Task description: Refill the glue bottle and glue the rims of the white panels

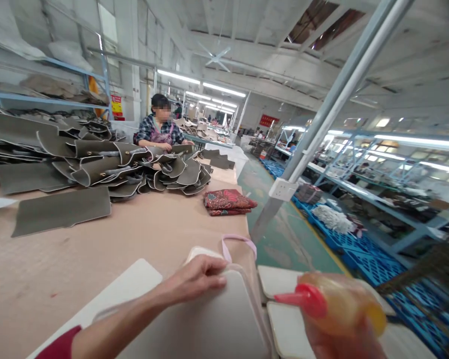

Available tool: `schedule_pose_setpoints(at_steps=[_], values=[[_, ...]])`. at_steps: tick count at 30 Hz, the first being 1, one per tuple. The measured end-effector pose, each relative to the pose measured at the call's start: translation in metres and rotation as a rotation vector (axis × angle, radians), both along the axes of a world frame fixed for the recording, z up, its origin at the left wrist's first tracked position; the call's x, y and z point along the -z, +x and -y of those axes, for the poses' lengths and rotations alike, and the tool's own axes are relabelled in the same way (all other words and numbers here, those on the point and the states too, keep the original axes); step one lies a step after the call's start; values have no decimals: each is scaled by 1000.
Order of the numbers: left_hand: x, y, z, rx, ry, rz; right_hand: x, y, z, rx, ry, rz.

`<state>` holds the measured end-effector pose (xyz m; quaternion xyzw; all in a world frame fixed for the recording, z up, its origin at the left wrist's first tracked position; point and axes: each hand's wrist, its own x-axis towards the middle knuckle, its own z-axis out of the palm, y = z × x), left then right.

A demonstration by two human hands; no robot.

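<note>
My left hand (204, 273) grips the top edge of a pale grey rounded panel (209, 324), thumb on its face and fingers folded over the edge. Held in my right hand (336, 334) is a glue-like squeeze bottle (344, 304) with a red nozzle pointing left; hand and bottle are blurred. Below and around the bottle lie pale rounded panels (284, 326). A white sheet (134, 284) rests on the table left of my left hand. Just beyond that hand a pink strap (237, 239) loops near the table edge.
Grey-green cut pieces (97, 162) are heaped across the brown table (134, 229). A folded red patterned cloth (228, 200) lies by the right edge. A person (160, 124) sits beyond the heap. A slanted metal post (322, 119) rises at right, near blue pallets (377, 264).
</note>
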<state>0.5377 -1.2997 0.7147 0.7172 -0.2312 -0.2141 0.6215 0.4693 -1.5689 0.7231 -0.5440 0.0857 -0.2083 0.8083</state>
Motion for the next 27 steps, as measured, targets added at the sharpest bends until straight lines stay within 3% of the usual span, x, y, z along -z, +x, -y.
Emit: schedule_pose_setpoints(at_steps=[4,9,12,20,27], values=[[-45,-27,6,230,205,100,-21,-16,21,-29,93,-13],[-69,-50,13,385,298,115,-25,-46,39,-74,134,-81],[-79,-58,15,405,288,102,-25,-59,45,-125,109,-93],[-90,-72,8,452,236,11,-43,-75,38,-88,54,-107],[-93,-75,-1,494,256,0,-44,-81,27,-211,-68,-71]])
